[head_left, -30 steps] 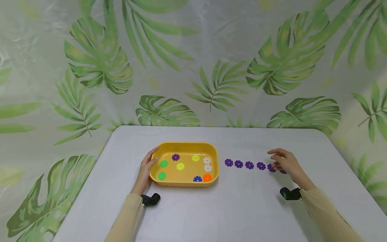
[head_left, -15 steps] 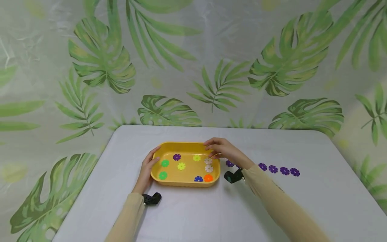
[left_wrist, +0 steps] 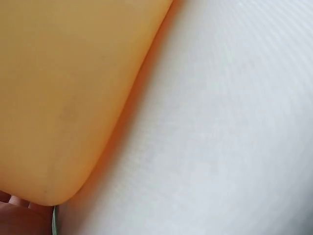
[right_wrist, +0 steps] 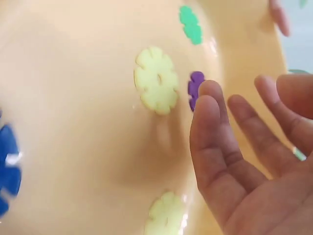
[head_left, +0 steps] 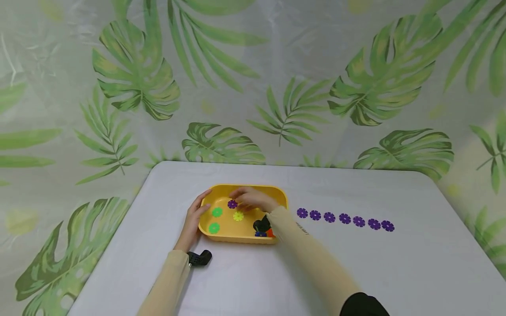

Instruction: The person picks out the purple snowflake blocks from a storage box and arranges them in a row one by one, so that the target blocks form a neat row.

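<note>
A yellow tray (head_left: pixel 233 239) holds flower-shaped plastic discs. My left hand (head_left: pixel 193 221) grips its left end, the thumb over the rim; the left wrist view shows the tray's outer wall and a bit of that hand. Inside the tray hovers my right hand (head_left: pixel 253 199), with loosely bent fingers and nothing between them. Its fingertips come close to a purple disc (head_left: pixel 232 204), also partly seen in the right wrist view; contact is unclear. Nearby lie a yellow disc (right_wrist: pixel 156 81) and two green discs (head_left: pixel 217 212). The white discs are hidden behind my right hand and sleeve.
Right of the tray, several purple discs (head_left: pixel 345 218) form a row on the white table (head_left: pixel 237 281). A blue disc (head_left: pixel 260 234) and an orange disc (head_left: pixel 270 233) lie at the tray's near right corner. A leaf-patterned curtain (head_left: pixel 284 87) hangs behind.
My right hand has moved left from the right end of the purple row into the tray, over to the purple disc. One more disc now shows in the row. My left hand stays put.
</note>
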Motion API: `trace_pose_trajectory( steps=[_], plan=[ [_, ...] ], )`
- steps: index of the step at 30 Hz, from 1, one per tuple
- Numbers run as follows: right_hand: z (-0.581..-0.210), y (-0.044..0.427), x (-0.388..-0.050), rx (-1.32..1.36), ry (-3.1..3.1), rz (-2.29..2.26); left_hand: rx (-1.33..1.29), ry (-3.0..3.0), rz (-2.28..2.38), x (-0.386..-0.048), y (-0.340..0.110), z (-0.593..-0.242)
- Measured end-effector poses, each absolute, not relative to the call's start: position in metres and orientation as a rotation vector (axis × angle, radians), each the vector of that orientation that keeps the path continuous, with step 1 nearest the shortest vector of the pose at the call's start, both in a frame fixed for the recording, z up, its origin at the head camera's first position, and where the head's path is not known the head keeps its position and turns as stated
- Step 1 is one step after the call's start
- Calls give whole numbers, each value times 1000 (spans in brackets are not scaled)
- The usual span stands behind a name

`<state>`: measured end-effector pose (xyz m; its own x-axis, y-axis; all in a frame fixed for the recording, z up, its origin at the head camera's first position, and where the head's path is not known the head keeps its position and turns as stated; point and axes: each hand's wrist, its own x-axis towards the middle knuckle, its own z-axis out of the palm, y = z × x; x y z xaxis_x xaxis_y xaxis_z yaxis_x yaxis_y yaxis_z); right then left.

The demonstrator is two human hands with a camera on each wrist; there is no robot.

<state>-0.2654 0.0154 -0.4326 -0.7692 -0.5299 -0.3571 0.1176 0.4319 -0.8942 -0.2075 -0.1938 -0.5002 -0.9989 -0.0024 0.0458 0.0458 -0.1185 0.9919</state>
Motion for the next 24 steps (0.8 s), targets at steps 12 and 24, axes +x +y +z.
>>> trace_pose_trajectory(
  steps=[12,24],
  plan=[
    [-445,-3,-268,-517,2129,-1218,-71,-2051,-2338,-207,-194,-497],
    [-443,-3,-261,-545,2170,-1209,-71,-2050,-2362,-206,-194,-499]
  ],
)
